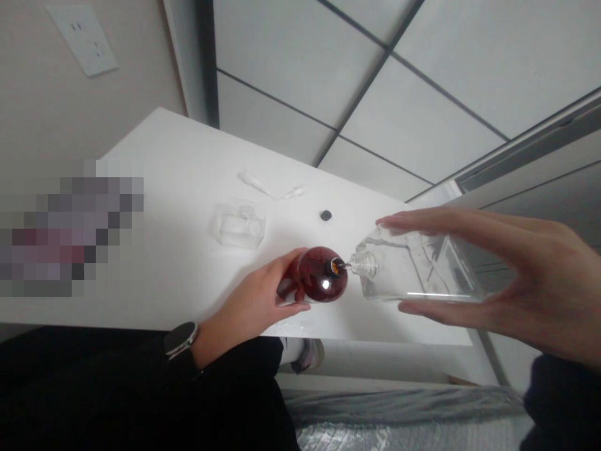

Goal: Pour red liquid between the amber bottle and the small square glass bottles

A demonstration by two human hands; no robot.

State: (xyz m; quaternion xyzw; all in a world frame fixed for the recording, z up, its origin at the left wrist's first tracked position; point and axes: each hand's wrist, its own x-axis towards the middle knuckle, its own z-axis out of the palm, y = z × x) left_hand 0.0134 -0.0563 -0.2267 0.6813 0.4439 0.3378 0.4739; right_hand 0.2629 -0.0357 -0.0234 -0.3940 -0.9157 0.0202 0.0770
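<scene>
The left hand [256,291] is wrapped around a dark red bottle [315,254], which stands close to the near edge of the white worktop [154,263]. The right hand [526,275] grips a clear square-sided bottle [413,266] from two opposite sides, tipped on its side so that its neck points at the mouth of the red one; a thin glassy streak shows between the two openings. In this view the base of the clear bottle reaches past the right edge of the worktop, and the left wrist, wearing a watch [181,340] with a dark face, crosses the near edge.

Just beyond the red bottle, toward the far edge, lies a small black cap [325,215], with room around it on every side. Left of it, nearer the far edge, is a slender clear item [253,181], its exact shape hard to make out. A clear square container [237,232] sits well apart from both edges, beyond the left hand. From there a broad stretch of white surface runs left toward a pixelated patch that hides whatever is behind it.

A pale area on the red bottle's side, partly behind the fingers, may be a label; any writing is too small to read. A wall outlet [82,37] is mounted past the far left corner, and large panels with dark seams [295,75] rise beyond the far edge.
</scene>
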